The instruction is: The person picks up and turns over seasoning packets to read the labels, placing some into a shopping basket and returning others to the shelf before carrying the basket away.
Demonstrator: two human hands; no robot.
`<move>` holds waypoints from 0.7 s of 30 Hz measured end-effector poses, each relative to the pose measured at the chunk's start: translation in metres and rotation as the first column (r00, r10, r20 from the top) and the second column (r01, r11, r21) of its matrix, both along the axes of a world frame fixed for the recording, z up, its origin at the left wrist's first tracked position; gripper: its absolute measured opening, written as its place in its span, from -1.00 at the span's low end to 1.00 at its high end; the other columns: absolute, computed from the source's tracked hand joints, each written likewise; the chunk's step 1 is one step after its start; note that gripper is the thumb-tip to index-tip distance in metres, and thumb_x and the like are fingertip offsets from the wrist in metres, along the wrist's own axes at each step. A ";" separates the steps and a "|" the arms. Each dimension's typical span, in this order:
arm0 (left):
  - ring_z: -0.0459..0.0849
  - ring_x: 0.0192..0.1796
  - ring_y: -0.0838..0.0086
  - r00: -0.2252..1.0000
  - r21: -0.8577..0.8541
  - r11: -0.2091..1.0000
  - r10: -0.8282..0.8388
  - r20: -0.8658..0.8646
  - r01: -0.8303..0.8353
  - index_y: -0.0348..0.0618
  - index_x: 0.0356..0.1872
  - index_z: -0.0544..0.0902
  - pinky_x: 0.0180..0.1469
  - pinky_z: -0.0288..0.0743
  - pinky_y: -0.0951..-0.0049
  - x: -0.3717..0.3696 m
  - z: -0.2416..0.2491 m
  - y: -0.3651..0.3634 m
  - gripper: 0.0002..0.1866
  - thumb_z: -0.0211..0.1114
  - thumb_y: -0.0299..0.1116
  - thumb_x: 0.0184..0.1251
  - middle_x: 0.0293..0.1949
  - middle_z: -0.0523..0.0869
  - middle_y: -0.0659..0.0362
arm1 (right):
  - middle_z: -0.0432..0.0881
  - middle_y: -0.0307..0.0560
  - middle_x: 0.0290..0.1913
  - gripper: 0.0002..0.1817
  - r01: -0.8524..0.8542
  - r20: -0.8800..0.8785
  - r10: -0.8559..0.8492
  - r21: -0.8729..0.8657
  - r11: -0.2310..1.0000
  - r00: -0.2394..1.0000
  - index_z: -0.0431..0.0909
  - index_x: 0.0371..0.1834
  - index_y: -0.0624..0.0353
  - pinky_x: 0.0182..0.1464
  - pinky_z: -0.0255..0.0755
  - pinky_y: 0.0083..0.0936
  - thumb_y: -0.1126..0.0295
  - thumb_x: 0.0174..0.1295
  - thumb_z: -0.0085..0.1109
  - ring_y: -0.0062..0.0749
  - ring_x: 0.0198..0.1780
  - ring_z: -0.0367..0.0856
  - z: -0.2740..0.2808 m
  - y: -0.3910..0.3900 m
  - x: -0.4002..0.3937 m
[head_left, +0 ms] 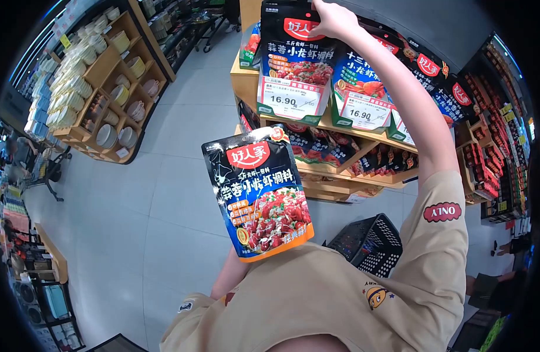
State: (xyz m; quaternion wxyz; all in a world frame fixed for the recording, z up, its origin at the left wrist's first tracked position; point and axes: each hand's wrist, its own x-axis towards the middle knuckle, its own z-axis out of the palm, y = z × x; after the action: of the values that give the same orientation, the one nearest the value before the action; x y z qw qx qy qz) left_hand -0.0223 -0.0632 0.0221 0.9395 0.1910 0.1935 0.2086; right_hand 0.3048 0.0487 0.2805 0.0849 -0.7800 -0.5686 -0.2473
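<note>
A crayfish seasoning packet (259, 196), dark blue with a red label and an orange bottom edge, stands upright in front of my chest. My left forearm runs up behind it; the left hand itself is hidden by the packet. At the display's top, my right hand (336, 22) pinches the upper edge of another crayfish seasoning packet (296, 56), thumb on its front. A white 16.90 price card (290, 100) covers that packet's lower part. Beside it stands a similar blue packet (358, 76) with its own 16.90 card, partly behind my right arm.
Below, the wooden display shelf (245, 85) holds more packets. A black shopping basket (370, 240) is near my right side. Crockery shelves (97, 73) stand at left, a shopping cart (47, 167) beyond. Red-packaged goods (493, 141) line the right. Grey tiled floor (176, 193) lies between.
</note>
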 end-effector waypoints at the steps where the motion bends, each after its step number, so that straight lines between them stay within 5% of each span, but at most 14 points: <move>1: 0.21 0.20 0.19 1.000 0.001 1.000 0.005 0.001 -0.005 -0.14 0.22 0.07 0.20 0.11 0.20 -0.001 -0.001 0.001 -0.38 -0.31 0.08 0.25 0.19 0.19 0.01 | 0.53 0.08 -0.32 -0.39 -0.004 -0.002 0.004 -0.001 1.000 1.000 0.38 -0.23 0.18 -0.23 0.40 -0.33 0.05 -0.36 0.29 -0.09 -0.25 0.50 0.000 0.002 0.001; 3: 0.21 0.20 0.19 1.000 0.001 1.000 0.020 -0.005 -0.020 -0.14 0.22 0.07 0.20 0.11 0.20 -0.006 0.000 0.003 -0.37 -0.31 0.08 0.25 0.19 0.19 0.01 | 0.54 0.03 -0.35 -0.53 0.047 -0.045 -0.055 -0.162 0.986 0.997 0.48 -0.37 0.16 -0.26 0.41 -0.34 0.10 -0.35 0.29 -0.14 -0.27 0.52 0.001 0.005 0.003; 4: 0.21 0.20 0.19 1.000 0.004 1.000 0.027 -0.004 -0.027 -0.14 0.22 0.07 0.20 0.11 0.20 -0.007 -0.001 0.003 -0.37 -0.31 0.08 0.25 0.19 0.19 0.01 | 0.55 -0.03 -0.35 -0.69 0.012 0.029 -0.012 -0.009 1.000 0.999 0.54 -0.47 0.11 -0.25 0.41 -0.35 0.17 -0.28 0.25 -0.17 -0.27 0.52 -0.007 0.006 0.003; 7: 0.21 0.20 0.19 0.999 0.011 0.999 0.039 -0.007 -0.039 -0.14 0.22 0.07 0.20 0.11 0.20 -0.011 -0.002 0.002 -0.37 -0.31 0.08 0.24 0.18 0.20 0.01 | 0.56 -0.04 -0.37 -0.76 -0.129 -0.005 0.129 0.059 0.990 0.992 0.55 -0.43 0.06 -0.25 0.40 -0.35 0.25 -0.21 0.19 -0.18 -0.27 0.52 -0.011 -0.005 0.012; 8: 0.21 0.20 0.19 0.999 0.010 0.999 0.041 -0.006 -0.041 -0.14 0.22 0.07 0.20 0.11 0.20 -0.011 -0.002 0.002 -0.37 -0.31 0.08 0.24 0.18 0.20 0.01 | 0.56 -0.04 -0.39 -0.82 -0.134 0.126 0.122 0.092 0.987 0.985 0.57 -0.45 0.04 -0.26 0.40 -0.34 0.28 -0.17 0.14 -0.17 -0.27 0.52 -0.008 -0.005 0.013; 13: 0.21 0.19 0.18 0.999 0.014 0.999 0.048 -0.006 -0.048 -0.14 0.22 0.07 0.20 0.11 0.19 -0.009 -0.001 0.003 -0.37 -0.31 0.09 0.24 0.18 0.20 0.01 | 0.56 -0.01 -0.44 -0.75 -0.186 0.059 0.177 0.227 0.956 0.982 0.55 -0.39 0.08 -0.31 0.37 -0.35 0.21 -0.11 0.11 -0.14 -0.34 0.52 0.050 -0.049 -0.008; 17: 0.21 0.19 0.18 1.000 0.019 0.999 0.031 0.000 -0.031 -0.14 0.22 0.07 0.20 0.11 0.19 -0.006 0.003 0.002 -0.36 -0.31 0.09 0.24 0.18 0.20 0.01 | 0.56 0.03 -0.41 -0.75 -0.385 0.196 0.331 0.454 0.804 0.923 0.48 -0.31 0.14 -0.33 0.38 -0.42 0.36 -0.11 0.16 -0.13 -0.35 0.53 0.088 -0.093 -0.025; 21: 0.21 0.19 0.18 1.000 0.029 0.999 0.011 0.013 -0.012 -0.14 0.22 0.07 0.20 0.11 0.19 -0.007 0.009 0.003 -0.36 -0.31 0.10 0.24 0.18 0.20 0.01 | 0.56 -0.02 -0.40 -0.72 -0.398 0.265 0.303 0.491 0.775 0.915 0.41 -0.23 0.20 -0.34 0.39 -0.51 0.43 -0.06 0.14 -0.29 -0.40 0.54 0.115 -0.141 -0.059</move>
State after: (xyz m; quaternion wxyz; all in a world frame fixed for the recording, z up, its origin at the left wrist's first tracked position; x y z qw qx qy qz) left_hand -0.0289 -0.0605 0.0308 0.9365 0.2024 0.1856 0.2180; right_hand 0.2455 -0.0922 0.3959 0.2944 -0.5806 -0.6175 -0.4414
